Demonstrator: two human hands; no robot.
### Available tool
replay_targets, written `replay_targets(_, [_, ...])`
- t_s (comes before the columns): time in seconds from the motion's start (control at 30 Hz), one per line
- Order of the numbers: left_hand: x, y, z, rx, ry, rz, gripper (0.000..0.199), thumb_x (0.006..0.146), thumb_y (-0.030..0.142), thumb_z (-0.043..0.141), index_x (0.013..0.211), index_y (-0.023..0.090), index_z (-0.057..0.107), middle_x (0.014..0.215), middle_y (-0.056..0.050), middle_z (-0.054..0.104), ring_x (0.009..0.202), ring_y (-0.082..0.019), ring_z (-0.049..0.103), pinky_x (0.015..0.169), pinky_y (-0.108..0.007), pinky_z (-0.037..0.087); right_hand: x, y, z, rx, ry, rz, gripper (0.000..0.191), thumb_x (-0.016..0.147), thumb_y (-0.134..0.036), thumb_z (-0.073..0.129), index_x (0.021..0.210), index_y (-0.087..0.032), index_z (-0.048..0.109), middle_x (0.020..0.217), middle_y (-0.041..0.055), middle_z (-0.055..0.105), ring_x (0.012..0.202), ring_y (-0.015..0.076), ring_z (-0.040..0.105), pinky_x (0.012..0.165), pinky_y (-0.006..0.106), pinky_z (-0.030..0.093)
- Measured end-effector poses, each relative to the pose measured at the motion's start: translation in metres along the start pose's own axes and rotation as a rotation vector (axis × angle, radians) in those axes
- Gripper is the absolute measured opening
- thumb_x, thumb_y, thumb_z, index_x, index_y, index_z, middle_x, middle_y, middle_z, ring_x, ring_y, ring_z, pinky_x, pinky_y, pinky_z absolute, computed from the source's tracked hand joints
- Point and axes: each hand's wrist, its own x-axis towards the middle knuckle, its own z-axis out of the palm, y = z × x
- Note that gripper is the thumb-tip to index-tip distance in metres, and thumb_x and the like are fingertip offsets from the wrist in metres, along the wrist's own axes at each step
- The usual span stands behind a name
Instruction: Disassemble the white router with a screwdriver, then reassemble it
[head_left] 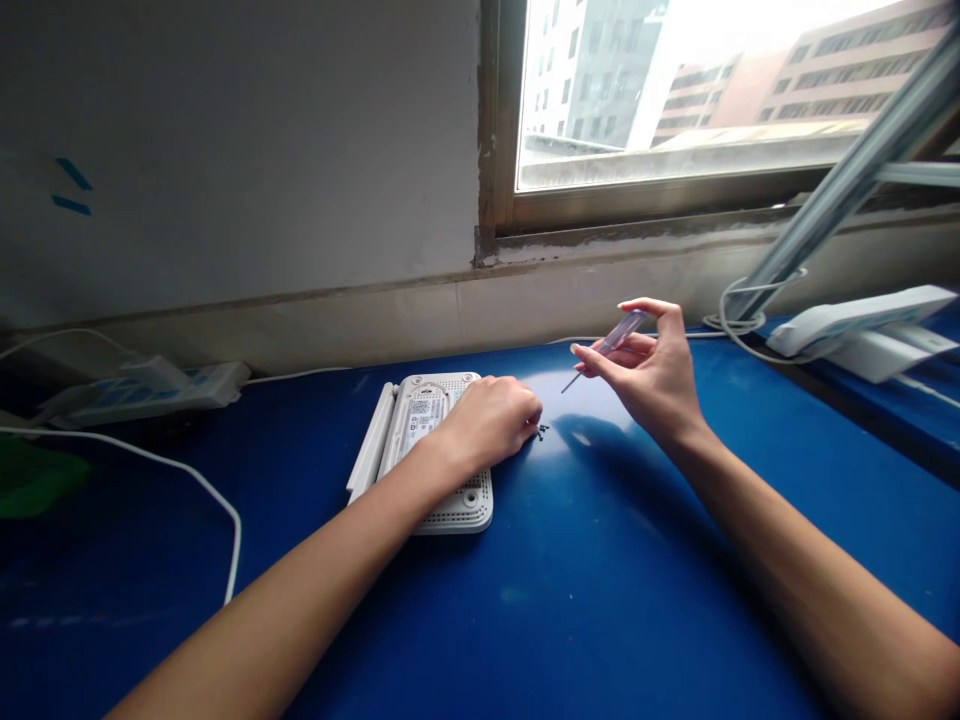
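A white router (472,515) lies with its labelled underside up on the blue table, its antenna (373,440) folded along the left side. My left hand (499,415) reaches across it, fingers curled together with the tips down beside a few small dark screws (543,431) on the tabletop. What those fingertips hold, if anything, is hidden. Raised above the table to the right, my right hand (651,360) grips a screwdriver (621,331) by its clear purplish handle. The thin shaft slants down to the left, its tip apart from the screws and the router.
At the left a white power strip (214,385) lies by the wall, with a white cable (202,470) curving toward me and a green item (37,478). Another white power strip (862,315) sits at the right near a slanted metal post (832,200). A window (675,100) is behind.
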Motion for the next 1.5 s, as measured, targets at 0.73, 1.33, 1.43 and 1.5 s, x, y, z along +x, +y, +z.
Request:
replay_targets(0.73, [-0.011,0.012,-0.012,0.071,-0.015,-0.150,0.018,0.098,0.031,0.074,0.110,0.021,0.084,0.119,-0.011,0.081,0.119,-0.033,0.072,0.101,-0.041,0.058,-0.002,0.000,0.001,0.035,-0.014,0.025,0.077,0.066,-0.045,0.101,0.121,-0.031,0.050,0.078,-0.0026,0.081,0.071,0.0298,0.083,0.070,0.041,0.070])
replay_targets(1.33, [-0.106,-0.009,-0.047,-0.088,-0.209,-0.175,0.104,0.078,0.018,0.077,0.171,0.041,0.037,0.181,-0.002,0.030,0.168,-0.046,0.017,0.129,-0.069,0.034,-0.025,-0.026,0.027,0.100,-0.132,0.007,0.071,0.072,-0.037,0.100,0.124,-0.032,0.053,0.083,-0.0041,0.079,0.073,0.0258,0.082,0.072,0.039,0.071])
replay_targets(1.43, [-0.121,-0.016,-0.043,-0.084,-0.173,-0.194,0.100,0.080,0.023,0.086,0.166,0.050,0.042,0.183,-0.004,0.024,0.165,-0.052,0.019,0.123,-0.079,0.035,-0.027,-0.028,0.029,0.103,-0.133,-0.002,0.069,0.073,-0.036,0.099,0.124,-0.033,0.053,0.083,-0.0042,0.078,0.072,0.0251,0.081,0.068,0.038,0.071])
replay_targets(1.5, [-0.126,-0.016,-0.031,-0.066,-0.057,-0.304,0.094,0.084,0.050,0.089,0.166,0.040,0.046,0.179,-0.017,0.031,0.161,-0.056,0.029,0.120,-0.080,0.037,-0.028,-0.028,0.030,0.104,-0.131,0.002,0.069,0.073,-0.036,0.100,0.123,-0.033,0.053,0.082,-0.0043,0.078,0.070,0.0254,0.081,0.067,0.038,0.071])
